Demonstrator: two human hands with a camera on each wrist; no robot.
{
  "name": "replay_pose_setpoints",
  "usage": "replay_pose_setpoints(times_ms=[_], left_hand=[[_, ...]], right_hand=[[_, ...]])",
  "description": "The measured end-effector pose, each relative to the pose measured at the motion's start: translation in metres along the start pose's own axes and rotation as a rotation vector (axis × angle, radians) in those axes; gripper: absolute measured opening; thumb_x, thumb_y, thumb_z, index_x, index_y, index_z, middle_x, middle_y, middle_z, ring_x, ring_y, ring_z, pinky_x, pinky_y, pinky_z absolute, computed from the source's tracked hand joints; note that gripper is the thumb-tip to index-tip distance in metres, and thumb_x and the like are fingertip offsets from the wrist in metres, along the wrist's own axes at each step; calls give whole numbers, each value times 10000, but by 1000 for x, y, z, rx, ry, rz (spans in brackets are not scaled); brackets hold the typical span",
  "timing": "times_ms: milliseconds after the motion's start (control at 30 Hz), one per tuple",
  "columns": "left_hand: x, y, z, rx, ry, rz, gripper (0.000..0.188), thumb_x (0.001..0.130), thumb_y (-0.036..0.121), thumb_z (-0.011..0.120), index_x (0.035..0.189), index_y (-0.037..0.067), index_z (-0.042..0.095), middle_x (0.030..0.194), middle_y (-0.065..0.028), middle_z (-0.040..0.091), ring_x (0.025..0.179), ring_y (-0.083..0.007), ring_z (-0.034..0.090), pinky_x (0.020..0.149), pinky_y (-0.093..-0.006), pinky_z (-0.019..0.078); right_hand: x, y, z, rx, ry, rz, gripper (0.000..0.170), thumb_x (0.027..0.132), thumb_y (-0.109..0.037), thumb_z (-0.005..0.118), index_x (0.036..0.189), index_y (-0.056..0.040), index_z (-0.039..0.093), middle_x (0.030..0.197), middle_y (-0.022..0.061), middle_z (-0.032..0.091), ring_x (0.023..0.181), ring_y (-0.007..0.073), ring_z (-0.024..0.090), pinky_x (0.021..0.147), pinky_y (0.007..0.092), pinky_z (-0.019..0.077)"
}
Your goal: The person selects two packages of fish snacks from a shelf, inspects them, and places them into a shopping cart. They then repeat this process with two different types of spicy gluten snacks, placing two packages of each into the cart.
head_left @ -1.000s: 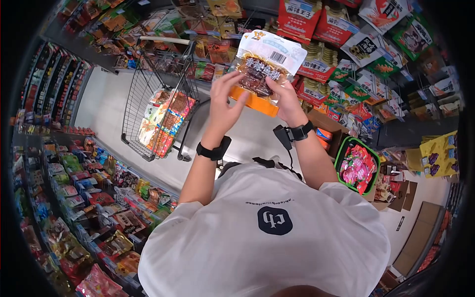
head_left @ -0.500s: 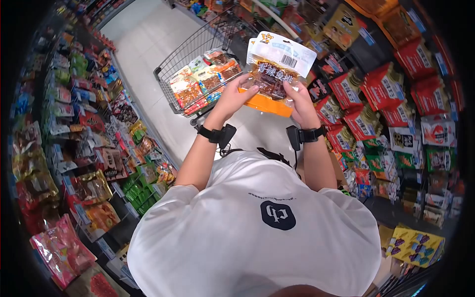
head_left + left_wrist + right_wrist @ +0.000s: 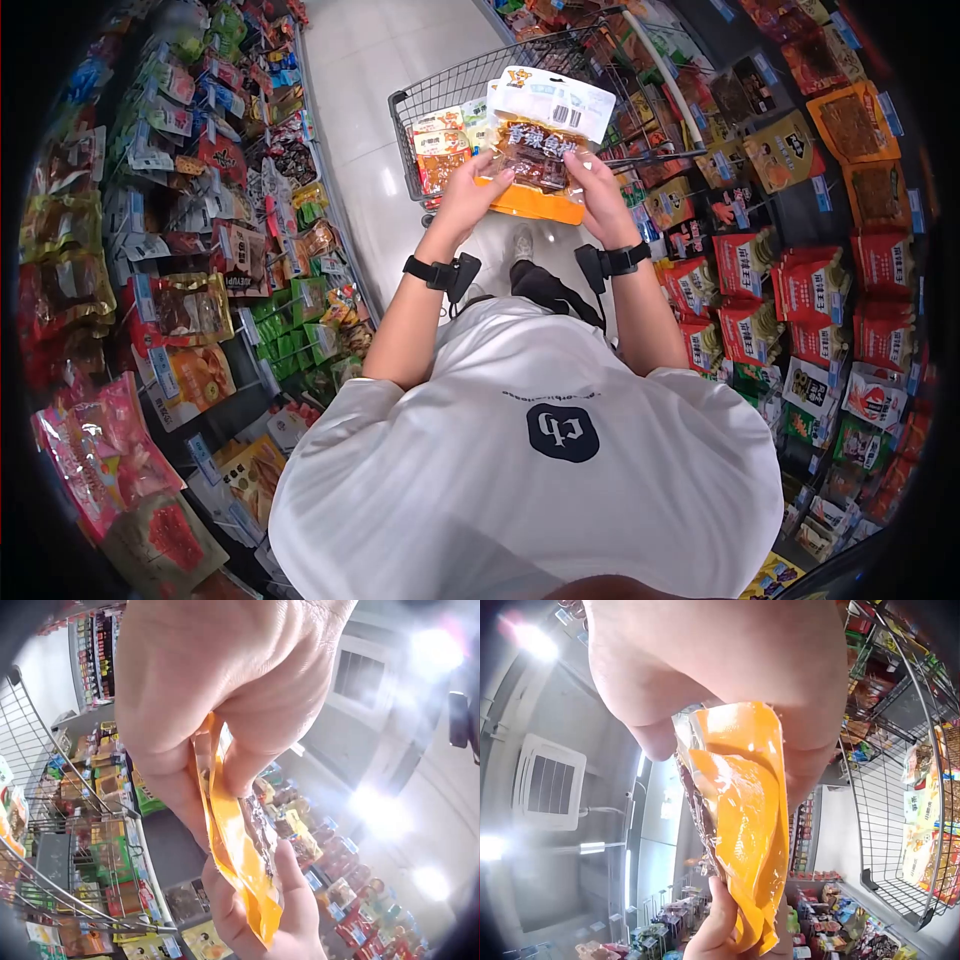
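My left hand [image 3: 468, 197] and right hand [image 3: 600, 200] grip a snack packet [image 3: 545, 165] by its two sides, thumbs on the front and fingers behind. It has a white top with a barcode, a clear window over dark brown food and an orange bottom band. A second white top edge shows behind it, and two orange layers [image 3: 229, 832] lie together in the left wrist view. The right wrist view shows the orange band [image 3: 739, 810] from below, between both hands. Beyond the packet, the shopping cart [image 3: 394, 112] holds several snack packets [image 3: 442, 165].
Shelves of hanging snack bags [image 3: 180, 305] line the left side of the aisle. On the right is another shelf with red bags [image 3: 810, 285] and orange packets [image 3: 853, 120]. The cart's pale handle [image 3: 665, 80] is beside the right shelf, and pale tiled floor [image 3: 350, 120] runs between.
The person has turned, so the cart has shifted rightward in view and now lies behind the packet. The left fingers have moved from the packet's front to its side. Both hands keep their hold.
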State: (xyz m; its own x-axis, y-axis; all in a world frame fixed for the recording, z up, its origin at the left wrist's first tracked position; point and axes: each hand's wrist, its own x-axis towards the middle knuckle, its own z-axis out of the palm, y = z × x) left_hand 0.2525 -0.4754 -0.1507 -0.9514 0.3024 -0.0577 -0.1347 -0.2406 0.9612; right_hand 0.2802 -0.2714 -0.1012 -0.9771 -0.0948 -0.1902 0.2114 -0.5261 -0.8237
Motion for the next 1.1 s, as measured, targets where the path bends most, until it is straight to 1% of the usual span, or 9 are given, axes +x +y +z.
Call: replay_pose_setpoints(times_ms=[100, 233, 400, 567, 667, 800, 867, 967, 1100], left_hand=[[1, 9, -15, 62, 101, 17, 493, 892, 113, 665, 1297, -80, 461, 1202, -127, 571, 1051, -139, 567, 881, -264, 488], [9, 12, -25, 15, 228, -38, 593, 874, 80, 678, 1355, -88, 374, 1226, -135, 531, 1081, -169, 556, 908, -273, 484], [27, 6, -49, 41, 270, -72, 645, 854, 125, 702, 1359, -108, 375, 1293, -181, 525, 1176, -211, 512, 980, -310, 429], [48, 19, -51, -120, 133, -134, 410, 875, 122, 683, 1201, -69, 523, 1164, -124, 612, 1053, -145, 584, 893, -264, 474], [70, 23, -42, -39, 196, -228, 294, 906, 99, 644, 1159, -29, 567, 1024, -60, 664, 915, -102, 624, 817, -255, 510], [103, -16, -54, 55, 218, -216, 230, 917, 133, 639, 1087, -17, 608, 975, -53, 674, 856, -89, 631, 773, -241, 509], [109, 3, -40, 10, 241, -183, 167, 921, 128, 631, 1011, -13, 629, 898, -52, 679, 778, -82, 616, 713, -236, 495], [121, 8, -37, -162, 258, -181, 175, 919, 127, 635, 1023, -13, 628, 924, -57, 680, 799, -89, 619, 727, -243, 500], [134, 10, -57, -283, 309, -158, 202, 916, 98, 630, 1079, -21, 619, 1000, -70, 679, 872, -112, 632, 790, -260, 512]], right_hand=[[25, 13, 10, -65, 11, -28, 316, 939, -139, 604, 1209, 12, 542, 1137, 68, 614, 1030, 120, 581, 917, 283, 467], [58, 32, 5, -135, 19, 29, 243, 931, -131, 615, 1125, 8, 569, 1091, 61, 626, 988, 113, 583, 883, 268, 470], [92, 40, 10, -153, -14, 55, 232, 919, -127, 636, 1103, 3, 577, 1060, 67, 633, 980, 117, 586, 870, 258, 472], [124, 39, -3, -256, 4, 57, 217, 925, -145, 632, 1099, -31, 568, 1059, 65, 635, 973, 113, 599, 857, 271, 496], [136, 33, -7, -202, 23, 100, 223, 923, -166, 642, 1085, -32, 568, 1040, 52, 638, 961, 102, 594, 848, 261, 492], [156, 30, -22, -169, 37, 52, 234, 951, -217, 604, 1090, -34, 565, 1030, 40, 638, 937, 102, 596, 831, 250, 488], [166, 32, -33, 55, 77, 105, 269, 981, -268, 547, 1110, -32, 554, 1032, 42, 640, 923, 113, 604, 817, 255, 494], [169, 15, -39, 128, 145, 146, 321, 1002, -301, 488, 1183, -37, 522, 1087, 56, 627, 954, 144, 625, 826, 286, 524], [190, 14, -71, 110, 113, 56, 289, 1017, -271, 446, 1143, -20, 517, 1090, 82, 633, 941, 151, 642, 828, 298, 533]])
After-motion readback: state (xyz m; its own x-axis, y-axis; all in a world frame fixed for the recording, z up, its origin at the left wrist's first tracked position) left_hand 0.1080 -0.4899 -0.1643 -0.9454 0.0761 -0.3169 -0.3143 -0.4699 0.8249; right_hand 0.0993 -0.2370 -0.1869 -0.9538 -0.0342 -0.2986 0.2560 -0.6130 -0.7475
